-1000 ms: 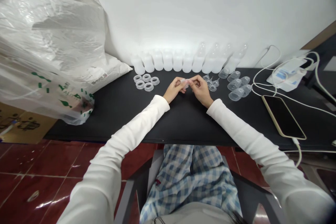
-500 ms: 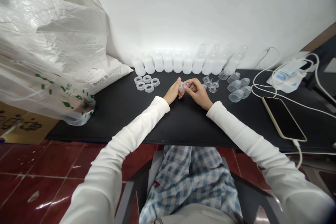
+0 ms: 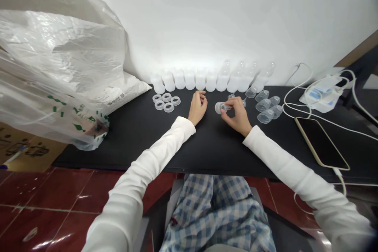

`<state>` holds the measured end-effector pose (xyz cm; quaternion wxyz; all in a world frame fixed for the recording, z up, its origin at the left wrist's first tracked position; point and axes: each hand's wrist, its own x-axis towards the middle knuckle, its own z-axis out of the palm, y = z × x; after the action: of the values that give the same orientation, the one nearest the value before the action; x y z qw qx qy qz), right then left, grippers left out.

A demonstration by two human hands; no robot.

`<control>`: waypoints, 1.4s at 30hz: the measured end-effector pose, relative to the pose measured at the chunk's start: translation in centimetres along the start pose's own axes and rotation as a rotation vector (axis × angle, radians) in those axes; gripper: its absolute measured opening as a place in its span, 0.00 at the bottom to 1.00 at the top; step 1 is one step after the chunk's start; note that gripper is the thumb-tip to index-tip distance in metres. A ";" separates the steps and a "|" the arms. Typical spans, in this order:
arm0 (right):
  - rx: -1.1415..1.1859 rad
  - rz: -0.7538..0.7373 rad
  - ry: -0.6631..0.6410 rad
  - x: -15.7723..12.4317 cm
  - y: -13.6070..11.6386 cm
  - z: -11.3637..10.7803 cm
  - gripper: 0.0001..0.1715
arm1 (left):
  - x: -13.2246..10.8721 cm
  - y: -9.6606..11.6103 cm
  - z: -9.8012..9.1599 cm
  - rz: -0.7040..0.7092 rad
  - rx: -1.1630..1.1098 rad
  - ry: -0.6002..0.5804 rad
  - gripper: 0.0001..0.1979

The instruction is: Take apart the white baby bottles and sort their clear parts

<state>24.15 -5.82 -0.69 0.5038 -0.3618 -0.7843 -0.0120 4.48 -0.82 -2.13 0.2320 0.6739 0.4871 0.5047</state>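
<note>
My right hand (image 3: 237, 116) pinches a translucent bottle collar (image 3: 219, 107), which looks fitted with a clear nipple, just above or on the black table; my fingers hide part of it. To its left, my left hand (image 3: 198, 108) rests over the table with fingers loosely bent, thumb apart and nothing in it. Clear silicone nipples (image 3: 231, 95) lie just behind my right hand, partly covered by it. Several loose translucent collars (image 3: 168, 106) form a group left of my left hand. Behind both hands stands a row of frosted white baby bottles (image 3: 200, 80); the ones at the right wear clear domed caps.
Clear domed caps (image 3: 266, 115) lie grouped at the right. Beyond them are white cables (image 3: 288, 104), a white box-like device (image 3: 321, 94) and a phone (image 3: 322, 142) plugged in. Large plastic bags (image 3: 85, 43) and a cardboard box (image 3: 29, 145) occupy the left side.
My hands have moved apart. The left has let go of the collar and nipple; the right has carried them rightward, towards the loose nipples. The camera view has tilted up slightly.
</note>
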 end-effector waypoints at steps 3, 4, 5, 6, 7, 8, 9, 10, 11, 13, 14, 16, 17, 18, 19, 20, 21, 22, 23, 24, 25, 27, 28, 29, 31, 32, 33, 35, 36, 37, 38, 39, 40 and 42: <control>-0.072 -0.016 0.119 -0.1 0.5 -1.1 0.12 | 1.6 0.1 1.1 0.207 0.190 0.041 0.20; -0.095 -0.018 0.156 -0.1 0.6 -1.4 0.12 | 2.3 0.5 1.5 0.263 0.258 0.033 0.22; -0.117 -0.023 0.190 -0.1 0.7 -1.7 0.12 | 3.0 1.1 1.8 0.297 0.323 0.028 0.24; -0.136 -0.032 0.222 -0.1 0.7 -1.9 0.12 | 3.9 1.8 2.1 0.307 0.378 0.029 0.25; -0.150 -0.042 0.250 -0.1 0.8 -2.1 0.12 | 4.8 2.7 2.4 0.309 0.418 0.038 0.26; -0.162 -0.052 0.272 -0.1 0.9 -2.3 0.11 | 5.8 3.6 2.6 0.308 0.454 0.049 0.28; -0.173 -0.057 0.288 -0.2 1.1 -2.4 0.11 | 6.7 4.5 2.9 0.306 0.490 0.056 0.30; -0.181 -0.056 0.299 -0.2 1.2 -2.4 0.11 | 7.6 5.3 3.1 0.312 0.524 0.049 0.31; -0.183 -0.048 0.304 -0.2 1.3 -2.5 0.10 | 8.5 6.1 3.2 0.329 0.550 0.018 0.30; -0.170 -0.016 0.301 -0.3 1.4 -2.6 0.10 | 9.8 7.1 3.6 0.354 0.606 -0.077 0.29; -0.160 0.003 0.296 -0.3 1.5 -2.6 0.10 | 10.3 7.3 3.8 0.365 0.624 -0.114 0.30; -0.155 0.032 0.283 -0.3 1.6 -2.6 0.11 | 11.0 7.5 4.2 0.371 0.645 -0.146 0.31; -0.166 0.038 0.275 -0.4 1.7 -2.5 0.12 | 11.2 7.4 4.5 0.370 0.643 -0.140 0.31; -0.184 0.039 0.270 -0.4 1.7 -2.5 0.12 | 11.4 7.2 4.7 0.368 0.630 -0.126 0.31; -0.200 0.032 0.268 -0.4 1.7 -2.5 0.12 | 11.6 6.9 5.0 0.368 0.607 -0.108 0.30; -0.210 0.021 0.269 -0.4 1.8 -2.4 0.11 | 11.8 6.7 5.2 0.374 0.574 -0.092 0.29; -0.214 0.011 0.269 -0.4 1.8 -2.4 0.11 | 12.1 6.4 5.4 0.384 0.534 -0.081 0.28; -0.211 0.006 0.268 -0.4 1.8 -2.4 0.10 | 12.3 6.0 5.5 0.395 0.494 -0.075 0.28; -0.203 0.007 0.262 -0.4 1.8 -2.4 0.10 | 12.4 5.6 5.5 0.405 0.458 -0.071 0.27; -0.194 0.014 0.253 -0.4 1.8 -2.4 0.10 | 12.5 5.2 5.3 0.411 0.429 -0.065 0.27; -0.185 0.027 0.241 -0.4 1.8 -2.4 0.10 | 12.6 4.8 5.1 0.409 0.407 -0.055 0.28; -0.172 0.056 0.227 -0.4 1.7 -2.3 0.10 | 12.4 3.8 4.5 0.384 0.388 -0.031 0.29; -0.167 0.068 0.226 -0.4 1.7 -2.3 0.10 | 12.2 3.4 4.1 0.364 0.393 -0.028 0.30; -0.162 0.077 0.227 -0.4 1.6 -2.3 0.11 | 12.0 3.1 3.8 0.344 0.405 -0.034 0.30; -0.143 0.092 0.226 -0.5 1.6 -2.3 0.11 | 11.4 2.6 3.2 0.326 0.439 -0.066 0.27; -0.130 0.100 0.221 -0.5 1.6 -2.2 0.11 | 11.0 2.6 3.0 0.331 0.454 -0.081 0.26; -0.115 0.109 0.215 -0.5 1.6 -2.2 0.11 | 10.6 2.6 2.9 0.341 0.462 -0.095 0.24; -0.091 0.130 0.213 -0.5 1.7 -2.2 0.11 | 9.7 2.8 2.7 0.362 0.446 -0.124 0.23; -0.085 0.139 0.216 -0.5 1.7 -2.1 0.11 | 9.2 2.9 2.6 0.370 0.418 -0.146 0.23; -0.080 0.146 0.223 -0.5 1.8 -2.1 0.12 | 8.6 2.9 2.5 0.377 0.376 -0.171 0.23; -0.078 0.150 0.230 -0.4 1.9 -2.1 0.12 | 8.0 2.9 2.4 0.384 0.324 -0.193 0.23; -0.080 0.150 0.235 -0.4 1.9 -2.0 0.13 | 7.4 2.8 2.3 0.387 0.272 -0.205 0.23; -0.084 0.149 0.237 -0.4 2.0 -2.0 0.13 | 6.8 2.7 2.2 0.381 0.228 -0.202 0.23; -0.094 0.144 0.235 -0.4 2.1 -1.8 0.13 | 5.6 2.6 1.6 0.361 0.185 -0.171 0.20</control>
<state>26.88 -5.21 -0.81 0.5741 -0.4363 -0.6907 -0.0547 7.12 3.36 1.87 0.1158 0.8089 0.3813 0.4322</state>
